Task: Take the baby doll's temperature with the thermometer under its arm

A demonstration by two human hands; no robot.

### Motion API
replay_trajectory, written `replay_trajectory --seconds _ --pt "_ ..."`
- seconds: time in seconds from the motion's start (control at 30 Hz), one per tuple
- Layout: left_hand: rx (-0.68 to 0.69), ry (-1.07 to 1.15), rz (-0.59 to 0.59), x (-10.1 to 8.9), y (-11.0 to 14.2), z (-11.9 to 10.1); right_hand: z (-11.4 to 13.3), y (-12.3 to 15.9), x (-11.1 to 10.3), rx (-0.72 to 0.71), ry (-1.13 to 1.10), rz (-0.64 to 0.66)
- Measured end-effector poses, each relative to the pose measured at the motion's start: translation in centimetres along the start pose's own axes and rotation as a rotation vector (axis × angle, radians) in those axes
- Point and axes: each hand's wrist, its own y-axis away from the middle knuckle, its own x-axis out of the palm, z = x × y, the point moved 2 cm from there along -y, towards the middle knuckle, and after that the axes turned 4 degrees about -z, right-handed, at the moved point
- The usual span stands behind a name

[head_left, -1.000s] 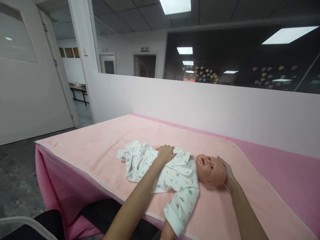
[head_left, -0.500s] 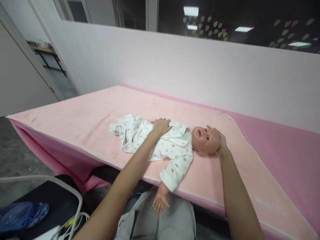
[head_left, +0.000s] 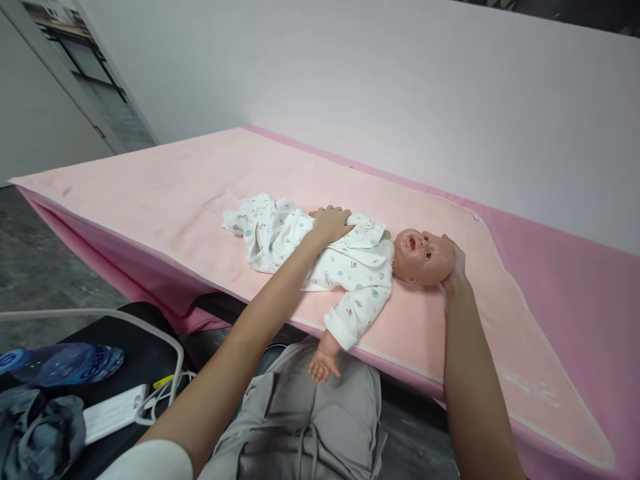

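Observation:
A baby doll point(head_left: 350, 270) lies on its back on a pink mat point(head_left: 175, 173), dressed in a white printed outfit point(head_left: 345, 263). Its head points right, and its near arm hangs over the mat's front edge. My left hand point(head_left: 333, 223) rests palm down across the doll's belly, fingers laid out flat over the cloth. Around the crown of the doll's head point(head_left: 425, 257) my right hand point(head_left: 456, 261) is cupped, holding it from the far right end; most of its fingers are hidden behind the head.
A white wall point(head_left: 400, 87) rises behind the pink-covered table. At lower left, a black chair point(head_left: 145, 347) bears a blue plastic bottle point(head_left: 75, 363), a white box point(head_left: 115, 410), a cable and a dark grey cloth point(head_left: 40, 433). My legs point(head_left: 310, 420) are below the table's front edge.
My view has tipped downward, so the table and doll sit higher in the picture and more of the chair shows. Both hands keep their places on the doll.

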Motion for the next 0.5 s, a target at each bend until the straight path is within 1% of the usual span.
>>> replay_trajectory --seconds 0.07,0.13,0.37,0.4,0.43,0.47,0.5 --pt "0.004 0.002 -0.002 0.0 0.0 0.0 0.2 0.0 0.1 -0.044 -0.008 -0.006" --pt "0.007 0.003 -0.007 0.0 0.0 0.0 0.3 0.0 0.2 -0.050 -0.004 0.010" --pt "0.002 0.007 0.000 0.1 0.0 0.1 -0.4 0.2 0.0 0.063 0.022 0.057" --pt "0.003 0.006 0.005 0.1 0.0 0.1 -0.5 0.1 -0.1 0.061 0.027 0.054" --pt "0.005 0.005 0.008 0.0 0.0 0.1 -0.4 -0.1 -0.4 0.029 0.036 0.031" --pt "0.006 0.003 0.009 0.0 0.1 0.0 -0.1 -0.3 -0.6 -0.044 0.049 -0.019" --pt "0.006 0.002 0.008 -0.1 0.1 0.0 0.5 -0.5 -0.9 -0.156 0.059 -0.089"
